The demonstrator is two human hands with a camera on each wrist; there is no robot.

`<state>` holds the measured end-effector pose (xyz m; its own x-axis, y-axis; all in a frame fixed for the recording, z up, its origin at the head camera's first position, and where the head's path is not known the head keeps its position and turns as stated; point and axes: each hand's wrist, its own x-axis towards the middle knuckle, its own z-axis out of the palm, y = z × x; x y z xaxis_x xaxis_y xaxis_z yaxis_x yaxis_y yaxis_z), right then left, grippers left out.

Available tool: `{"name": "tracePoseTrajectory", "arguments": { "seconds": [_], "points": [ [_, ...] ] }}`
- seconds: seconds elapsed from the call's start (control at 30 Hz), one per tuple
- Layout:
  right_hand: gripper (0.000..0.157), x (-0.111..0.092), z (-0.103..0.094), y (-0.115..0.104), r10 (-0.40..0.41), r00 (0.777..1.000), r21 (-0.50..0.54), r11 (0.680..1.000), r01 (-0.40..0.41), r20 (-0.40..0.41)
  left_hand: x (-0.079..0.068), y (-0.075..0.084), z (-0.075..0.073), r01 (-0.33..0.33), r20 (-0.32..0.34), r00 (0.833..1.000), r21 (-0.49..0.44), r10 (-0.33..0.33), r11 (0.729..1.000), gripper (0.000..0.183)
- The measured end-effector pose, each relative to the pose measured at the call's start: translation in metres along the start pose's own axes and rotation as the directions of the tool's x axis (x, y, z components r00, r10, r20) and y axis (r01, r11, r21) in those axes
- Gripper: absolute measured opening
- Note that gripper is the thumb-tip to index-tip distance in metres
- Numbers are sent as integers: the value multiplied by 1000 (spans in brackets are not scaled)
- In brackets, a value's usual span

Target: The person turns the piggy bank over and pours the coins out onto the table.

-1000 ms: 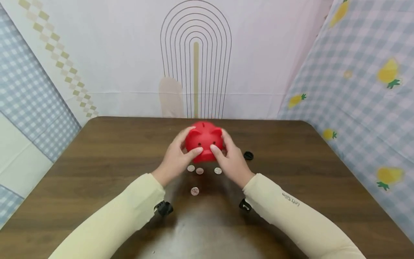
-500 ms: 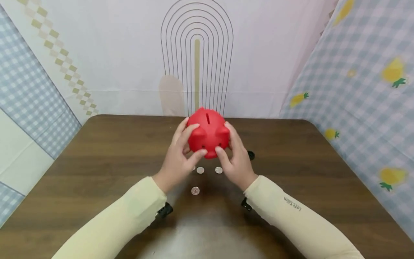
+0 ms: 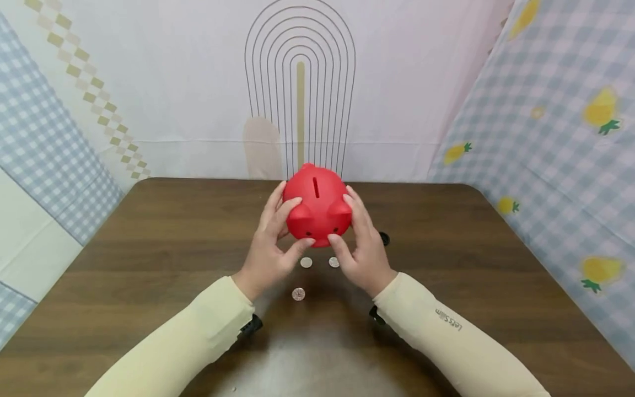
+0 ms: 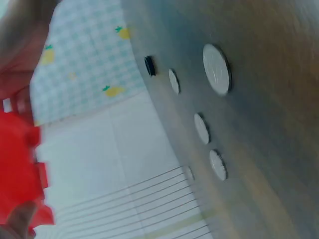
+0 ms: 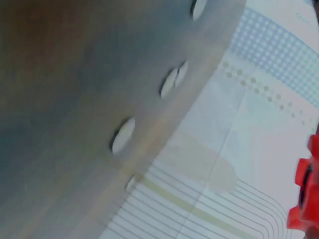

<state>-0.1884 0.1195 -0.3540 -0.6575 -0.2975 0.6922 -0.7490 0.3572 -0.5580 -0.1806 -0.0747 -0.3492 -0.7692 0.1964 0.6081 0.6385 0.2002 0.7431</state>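
Note:
A red piggy bank (image 3: 317, 201) is held up off the table between both hands, its slotted back tipped toward the head camera. My left hand (image 3: 270, 245) grips one side, thumb by the snout and fingers around the ear. On the opposite side my right hand (image 3: 364, 248) holds it the same way. Little feet of the piggy bank (image 4: 20, 169) show in the left wrist view; the right wrist view shows the piggy bank (image 5: 310, 199) with a dark patch underneath. Several coins lie flat below, among them a nearer coin (image 3: 298, 294) and a coin (image 3: 306, 262) by my left thumb.
A black round plug (image 3: 385, 239) lies right of my right hand, partly covered by it. The brown wooden table (image 3: 149, 231) ends at a patterned curtain (image 3: 198, 82) behind, with checked cloth (image 3: 545, 154) to the right.
Both hands have lifted the piggy bank toward the head camera and tilted it, so its slot shows more fully. One coin near the left hand is now hidden from the head view.

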Motion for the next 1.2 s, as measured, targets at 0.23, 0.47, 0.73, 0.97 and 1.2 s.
{"name": "tracePoseTrajectory", "arguments": {
  "seconds": [0.23, 0.47, 0.73, 0.97, 1.2],
  "points": [
    [65, 1, 1, 4, 542, 795, -48, 833, -551, 273, 6, -11, 1, 544, 174, 829, -32, -532, 838, 63],
    [66, -3, -2, -3, 327, 935, -11, 944, -329, 135, 4, -2, 0, 311, 99, 946, -29, -307, 950, 64],
    [62, -1, 3, 3, 452, 866, -18, 888, -459, 213, 5, -7, -3, 425, 147, 893, 30, -425, 905, 62],
    [66, -1, 2, -2, 294, 950, -1, 955, -295, 101, 4, -2, -3, 273, 84, 959, -23, -270, 962, 63],
    [64, 2, 1, -3, 233, 968, -15, 973, -232, 91, 4, -2, -2, 206, 77, 975, 28, -208, 978, 61]
  ]
}}
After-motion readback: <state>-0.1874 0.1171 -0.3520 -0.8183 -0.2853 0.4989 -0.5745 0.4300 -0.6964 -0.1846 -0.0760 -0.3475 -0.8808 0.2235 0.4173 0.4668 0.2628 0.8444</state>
